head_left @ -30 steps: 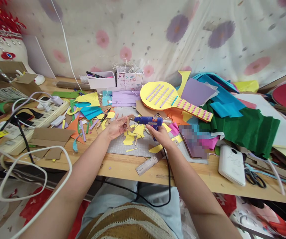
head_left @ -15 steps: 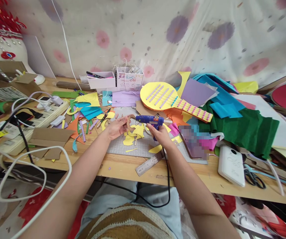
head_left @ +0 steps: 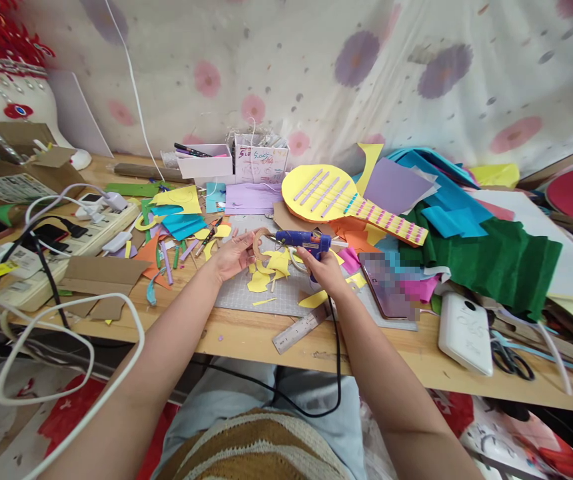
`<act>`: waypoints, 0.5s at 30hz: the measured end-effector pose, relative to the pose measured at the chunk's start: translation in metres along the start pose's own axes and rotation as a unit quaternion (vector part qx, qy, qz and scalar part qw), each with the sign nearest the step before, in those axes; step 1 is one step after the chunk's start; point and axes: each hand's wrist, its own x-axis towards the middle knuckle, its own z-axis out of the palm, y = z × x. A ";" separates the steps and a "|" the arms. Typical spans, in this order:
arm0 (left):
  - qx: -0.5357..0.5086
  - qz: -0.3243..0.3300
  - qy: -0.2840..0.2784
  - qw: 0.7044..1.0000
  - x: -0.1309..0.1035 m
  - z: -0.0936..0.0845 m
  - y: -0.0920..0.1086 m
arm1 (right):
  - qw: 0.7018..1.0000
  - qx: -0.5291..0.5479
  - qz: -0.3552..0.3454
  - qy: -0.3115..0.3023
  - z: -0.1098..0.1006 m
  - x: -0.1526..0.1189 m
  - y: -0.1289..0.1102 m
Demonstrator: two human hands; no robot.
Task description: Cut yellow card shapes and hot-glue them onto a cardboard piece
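My right hand (head_left: 322, 267) is wrapped round the handle of a blue hot glue gun (head_left: 302, 241), its nozzle pointing left. My left hand (head_left: 236, 257) pinches a curved brown cardboard piece (head_left: 259, 241), close to the nozzle; whether the two touch I cannot tell. Below them, yellow paper scraps (head_left: 261, 277) lie on a grey cutting mat (head_left: 246, 299). The gun's black cord (head_left: 337, 353) hangs down over the table edge. Behind the gun rests a yellow paper lute (head_left: 316, 190) with purple strips and a dotted neck.
A steel ruler (head_left: 299, 330) lies near the front edge. To the right are a phone (head_left: 384, 293), a white power bank (head_left: 465, 333), scissors (head_left: 512, 360) and green crepe paper (head_left: 496, 267). Power strips (head_left: 66, 257) and looped cables crowd the left. Pen boxes (head_left: 260, 160) stand behind.
The glue gun has shifted very slightly to the right in my right hand. My left hand and the cardboard piece stay almost in place.
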 end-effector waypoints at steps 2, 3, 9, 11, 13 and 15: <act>-0.002 0.003 -0.002 1.000 0.000 0.000 0.001 | 1.000 -0.003 0.001 0.001 0.000 0.000 0.000; -0.002 0.004 -0.003 1.000 0.000 0.000 0.001 | 1.000 -0.004 0.001 0.002 0.000 0.000 0.001; -0.001 0.012 -0.016 1.000 0.001 -0.003 0.001 | 1.000 -0.003 0.000 -0.006 0.000 0.002 0.003; -0.002 0.012 -0.018 1.000 0.002 -0.004 0.002 | 1.000 -0.003 0.003 -0.006 0.000 0.002 0.004; -0.003 0.013 -0.019 1.000 0.002 -0.005 0.002 | 1.000 -0.005 0.007 -0.005 0.000 0.002 0.004; -0.002 0.014 -0.018 1.000 0.002 -0.005 0.002 | 1.000 -0.009 0.007 -0.001 -0.001 0.002 0.005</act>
